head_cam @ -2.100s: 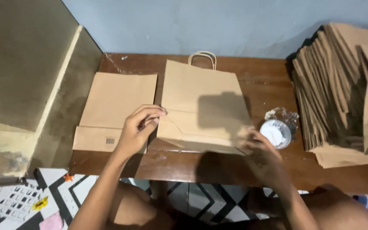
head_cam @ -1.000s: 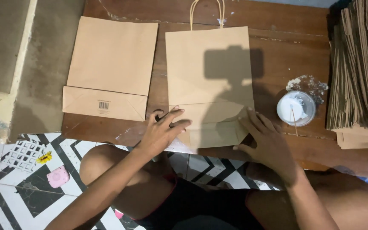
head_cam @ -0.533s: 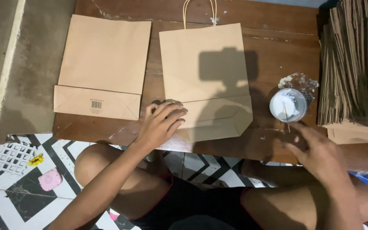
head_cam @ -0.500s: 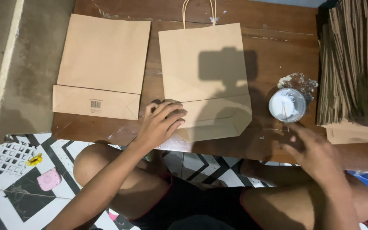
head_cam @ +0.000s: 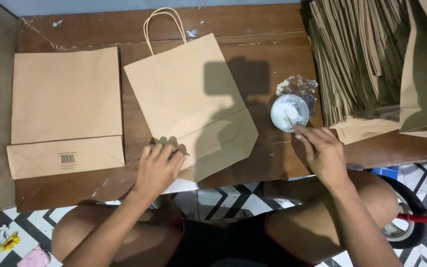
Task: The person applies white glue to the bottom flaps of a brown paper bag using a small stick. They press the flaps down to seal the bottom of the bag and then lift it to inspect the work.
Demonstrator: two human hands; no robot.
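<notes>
The wooden tabletop [head_cam: 273, 20] carries a stack of flat paper bags [head_cam: 357, 59] just beyond the right hand [head_cam: 322, 151]. A handled bag [head_cam: 189, 99] lies flat under the left hand [head_cam: 156, 168], whose spread fingers press its folded bottom. Another bag [head_cam: 65, 109] lies left of that hand. The right hand's fingers pinch a thin stick [head_cam: 288, 120] dipped into a small bowl of white paste [head_cam: 289, 112].

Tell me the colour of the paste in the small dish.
White, in the small dish; clearest in the head view.
</notes>
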